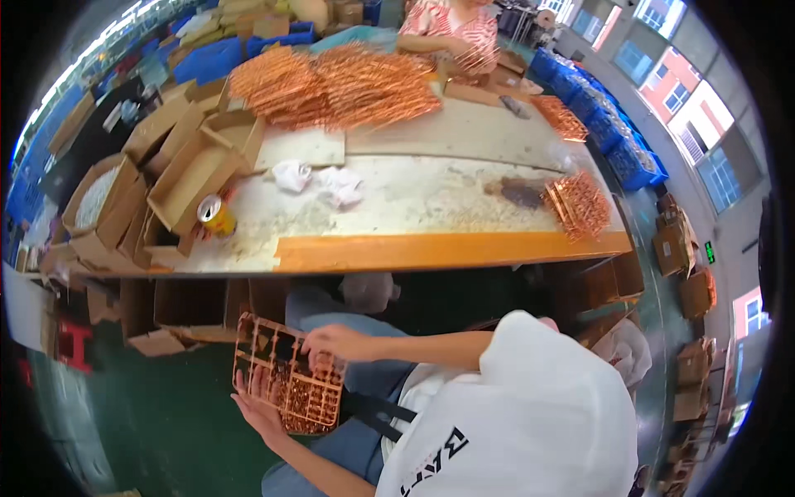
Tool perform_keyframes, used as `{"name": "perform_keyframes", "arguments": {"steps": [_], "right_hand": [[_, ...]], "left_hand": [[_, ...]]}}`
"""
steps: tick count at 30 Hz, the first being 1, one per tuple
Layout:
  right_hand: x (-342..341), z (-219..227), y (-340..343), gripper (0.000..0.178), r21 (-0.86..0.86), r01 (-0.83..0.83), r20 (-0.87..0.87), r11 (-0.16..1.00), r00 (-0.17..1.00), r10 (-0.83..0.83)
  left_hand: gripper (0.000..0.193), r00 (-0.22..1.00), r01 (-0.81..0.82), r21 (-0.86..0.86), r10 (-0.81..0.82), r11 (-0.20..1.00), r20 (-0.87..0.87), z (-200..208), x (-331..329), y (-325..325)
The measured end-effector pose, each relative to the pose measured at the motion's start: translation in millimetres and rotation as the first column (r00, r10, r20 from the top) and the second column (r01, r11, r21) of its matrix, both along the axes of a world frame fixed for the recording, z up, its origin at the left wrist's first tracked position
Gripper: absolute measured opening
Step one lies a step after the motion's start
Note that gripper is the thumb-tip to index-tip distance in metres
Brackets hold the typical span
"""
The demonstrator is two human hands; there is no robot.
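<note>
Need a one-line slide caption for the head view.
Left hand supports a copper-coloured grid frame from below while the right hand rests on top, beside a workbench piled with similar parts.

**Counts at the bench**

One tray (pixel 286 373) with copper parts, held by two hands: left hand (pixel 258 407), right hand (pixel 331 341). One can (pixel 215 217) on the table (pixel 447 248). Two white rags (pixel 291 175) (pixel 341 185). Two smaller copper heaps at the right (pixel 580 203) (pixel 561 116), one large pile (pixel 331 83) at the far end. One other person (pixel 451 25). Open cartons (pixel 195 174) at the left: several, too jumbled to count exactly.
</note>
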State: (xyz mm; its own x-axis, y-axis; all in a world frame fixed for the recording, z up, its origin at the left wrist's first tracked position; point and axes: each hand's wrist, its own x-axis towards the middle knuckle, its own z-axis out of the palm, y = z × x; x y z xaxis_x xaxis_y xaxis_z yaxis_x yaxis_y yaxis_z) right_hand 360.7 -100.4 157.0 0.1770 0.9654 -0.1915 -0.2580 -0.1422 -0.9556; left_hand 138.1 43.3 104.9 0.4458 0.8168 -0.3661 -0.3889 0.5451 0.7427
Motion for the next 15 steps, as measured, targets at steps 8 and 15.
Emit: {"name": "perform_keyframes", "arguments": {"steps": [8, 15], "right_hand": [[375.3, 155.3, -40.9, 0.019, 0.495, 0.539, 0.548, 0.681, 0.415, -0.726], [577.4, 204.8, -1.1, 0.030, 0.198, 0.437, 0.280, 0.877, 0.832, -0.478]], "left_hand": [[0.048, 0.618, 0.505, -0.195, -0.510, 0.841, -0.598, -74.6, -6.6, -18.1], [0.033, 0.259, 0.454, -0.501, -0.647, 0.737, -0.718, -144.6, -49.6, -5.4]]}}
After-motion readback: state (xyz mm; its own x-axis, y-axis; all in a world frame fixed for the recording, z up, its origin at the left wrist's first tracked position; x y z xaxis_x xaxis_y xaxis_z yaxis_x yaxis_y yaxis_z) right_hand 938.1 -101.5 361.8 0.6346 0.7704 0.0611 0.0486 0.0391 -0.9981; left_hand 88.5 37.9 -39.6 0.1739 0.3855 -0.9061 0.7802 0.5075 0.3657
